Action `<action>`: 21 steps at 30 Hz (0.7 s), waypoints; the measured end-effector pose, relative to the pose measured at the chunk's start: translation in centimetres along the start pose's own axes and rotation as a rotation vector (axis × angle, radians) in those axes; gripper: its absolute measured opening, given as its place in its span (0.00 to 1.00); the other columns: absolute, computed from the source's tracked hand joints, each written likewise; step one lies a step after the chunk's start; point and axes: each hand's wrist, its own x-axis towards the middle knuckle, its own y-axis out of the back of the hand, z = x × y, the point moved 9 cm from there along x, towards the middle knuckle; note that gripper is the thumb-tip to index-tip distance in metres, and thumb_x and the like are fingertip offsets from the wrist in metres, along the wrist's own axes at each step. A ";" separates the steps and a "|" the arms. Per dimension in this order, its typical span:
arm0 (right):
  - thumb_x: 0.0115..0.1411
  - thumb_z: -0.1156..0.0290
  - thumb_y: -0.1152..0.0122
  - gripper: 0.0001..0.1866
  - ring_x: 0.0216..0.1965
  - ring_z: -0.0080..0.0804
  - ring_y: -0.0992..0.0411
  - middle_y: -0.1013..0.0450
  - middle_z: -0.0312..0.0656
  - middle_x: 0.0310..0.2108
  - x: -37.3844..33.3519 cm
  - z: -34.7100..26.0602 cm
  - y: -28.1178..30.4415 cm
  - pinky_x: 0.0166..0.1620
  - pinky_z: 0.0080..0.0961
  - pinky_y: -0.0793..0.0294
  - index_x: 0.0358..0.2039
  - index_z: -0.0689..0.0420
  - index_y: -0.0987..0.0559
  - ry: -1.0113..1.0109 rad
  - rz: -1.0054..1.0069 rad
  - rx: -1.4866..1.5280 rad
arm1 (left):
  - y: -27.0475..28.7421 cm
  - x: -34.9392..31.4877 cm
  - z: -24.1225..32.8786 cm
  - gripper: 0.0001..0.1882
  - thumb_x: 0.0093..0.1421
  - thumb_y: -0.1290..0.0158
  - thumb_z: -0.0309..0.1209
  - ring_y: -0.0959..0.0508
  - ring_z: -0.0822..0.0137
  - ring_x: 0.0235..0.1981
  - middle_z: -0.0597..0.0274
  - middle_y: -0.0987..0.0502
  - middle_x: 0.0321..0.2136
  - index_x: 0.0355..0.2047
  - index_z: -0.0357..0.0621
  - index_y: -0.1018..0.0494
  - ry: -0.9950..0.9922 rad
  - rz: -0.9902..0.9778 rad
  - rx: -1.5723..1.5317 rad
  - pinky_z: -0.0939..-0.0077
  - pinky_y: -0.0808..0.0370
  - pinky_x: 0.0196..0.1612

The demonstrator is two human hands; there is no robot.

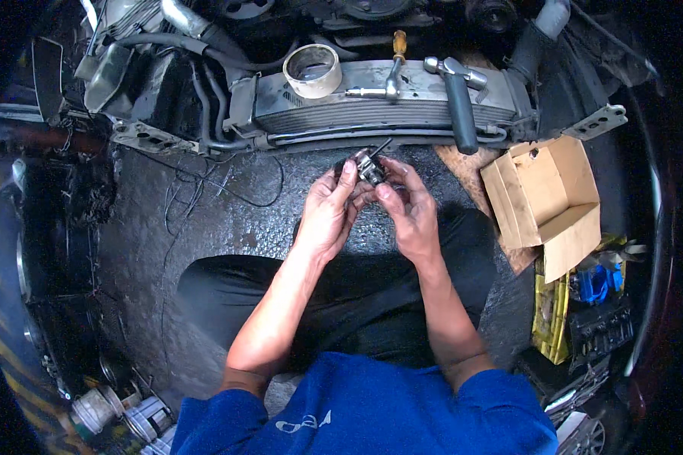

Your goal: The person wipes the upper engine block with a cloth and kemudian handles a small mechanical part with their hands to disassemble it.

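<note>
Both hands meet in front of me above a dark, oily floor. My left hand [328, 214] and my right hand [408, 206] together grip a small metal part [369, 164] with a thin dark stem sticking up and to the right. Fingers cover most of the part, so its full shape is hidden. My forearms come up from blue sleeves at the lower edge, over dark trousers.
A radiator-like metal unit [379, 106] lies across the far side, with a roll of tape [312, 70], a wooden-handled tool [395, 68] and a hammer [457, 98] on it. An open cardboard box [546, 201] sits right. Hoses and loose wires lie left, cans at lower left.
</note>
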 end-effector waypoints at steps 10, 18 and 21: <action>0.68 0.62 0.40 0.29 0.53 0.31 0.26 0.25 0.46 0.53 0.0 0.8 0.2 0.58 0.28 0.29 0.63 0.67 0.30 0.017 -0.064 0.298 | -0.5 -0.4 0.7 0.23 0.71 0.45 0.41 0.19 0.69 0.43 0.59 0.19 0.46 0.57 0.37 0.27 -0.036 -0.034 0.133 0.70 0.20 0.50; 0.68 0.58 0.42 0.30 0.56 0.32 0.28 0.26 0.47 0.55 0.0 1.7 0.6 0.61 0.29 0.32 0.62 0.68 0.29 -0.009 -0.043 0.295 | -0.5 0.0 0.7 0.25 0.70 0.44 0.41 0.17 0.63 0.42 0.52 0.20 0.45 0.56 0.31 0.29 -0.010 -0.029 0.213 0.65 0.17 0.50; 0.69 0.58 0.43 0.29 0.56 0.32 0.28 0.26 0.47 0.55 0.1 2.2 0.6 0.60 0.29 0.31 0.62 0.69 0.30 -0.058 -0.033 0.325 | -0.3 0.0 0.8 0.26 0.70 0.44 0.42 0.15 0.59 0.41 0.48 0.20 0.44 0.55 0.29 0.31 0.001 -0.012 0.233 0.64 0.16 0.49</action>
